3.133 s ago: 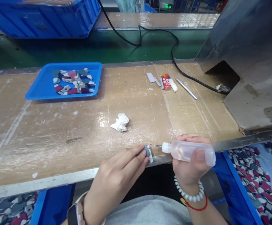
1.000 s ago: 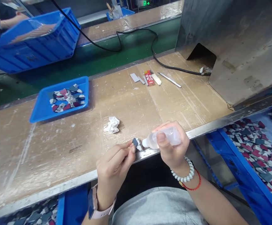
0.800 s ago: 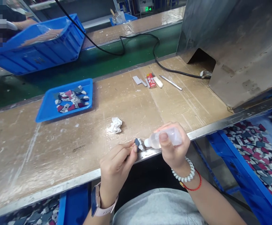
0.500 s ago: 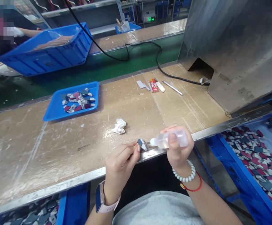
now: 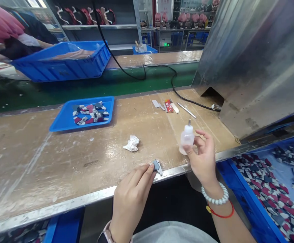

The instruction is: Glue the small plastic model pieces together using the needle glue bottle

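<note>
My left hand [image 5: 134, 194] pinches a small grey-blue and white piece [image 5: 157, 166] at the front edge of the wooden bench [image 5: 60, 162]. My right hand [image 5: 202, 158] holds a small clear squeeze bottle [image 5: 186, 138] upright, nozzle pointing up, to the right of the piece and apart from it. A crumpled white tissue [image 5: 132, 143] lies just beyond my hands.
A shallow blue tray [image 5: 60, 119] with several small coloured pieces sits at the back left. A red packet, flat bits and a metal stick [image 5: 186, 110] lie at the back right. A metal housing [image 5: 250, 60] rises on the right. Blue bin [image 5: 263, 189] of pieces below right.
My right hand has swung the bottle from lying sideways with its tip at the piece to upright and away to the right. The left hand keeps its pinch on the piece.
</note>
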{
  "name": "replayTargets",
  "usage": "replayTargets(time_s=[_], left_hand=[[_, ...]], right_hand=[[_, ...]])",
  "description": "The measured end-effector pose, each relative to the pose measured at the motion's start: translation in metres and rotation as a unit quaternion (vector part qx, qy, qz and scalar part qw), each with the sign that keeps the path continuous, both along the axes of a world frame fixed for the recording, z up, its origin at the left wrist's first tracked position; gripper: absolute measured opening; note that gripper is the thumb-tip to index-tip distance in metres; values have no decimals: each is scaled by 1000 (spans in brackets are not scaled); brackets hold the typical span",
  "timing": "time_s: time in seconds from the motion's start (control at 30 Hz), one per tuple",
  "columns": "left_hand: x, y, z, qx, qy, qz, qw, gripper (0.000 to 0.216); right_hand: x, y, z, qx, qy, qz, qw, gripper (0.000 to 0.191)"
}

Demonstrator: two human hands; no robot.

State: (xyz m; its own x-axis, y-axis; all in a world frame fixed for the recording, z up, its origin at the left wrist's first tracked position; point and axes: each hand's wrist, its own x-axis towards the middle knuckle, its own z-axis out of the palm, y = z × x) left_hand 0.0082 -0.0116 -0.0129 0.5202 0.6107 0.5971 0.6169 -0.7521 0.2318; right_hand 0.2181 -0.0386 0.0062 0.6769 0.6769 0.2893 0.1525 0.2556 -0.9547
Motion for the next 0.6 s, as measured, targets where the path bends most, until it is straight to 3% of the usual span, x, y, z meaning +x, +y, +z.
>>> replayTargets(time_s=[0.17,0.3,0.37,0.4,0.43,0.47,0.53,0.57,0.6], left_hand=[[-1,2,8,-32,3,17,999,25],[-8,-2,25,-80,-37,9,996,24],[-9,-9,35,-81,-60,-8,995,22],[-10,-13,39,-75,-70,-24,994,20],[-9,-17,43,-66,-81,-52,993,19],[-9,-20,46,-59,-93,-86,990,19],[-8,-25,49,-60,-108,-142,982,22],[-8,-26,49,-61,-112,-160,979,24],[-8,-27,49,-59,-110,-170,978,24]], right_hand=[[8,-1,-4,-18,-90,-44,995,44],[7,-13,-9,-17,-146,-102,984,35],[-5,-26,-8,-26,-137,-81,987,28],[-12,-34,-7,-43,-107,-23,993,29],[-21,-41,-6,-68,-12,116,991,35],[-28,-46,-6,-93,93,259,957,46],[-41,-53,-6,-117,267,465,836,63],[-45,-53,-7,-117,326,511,787,68],[-47,-53,-8,-115,366,528,758,69]])
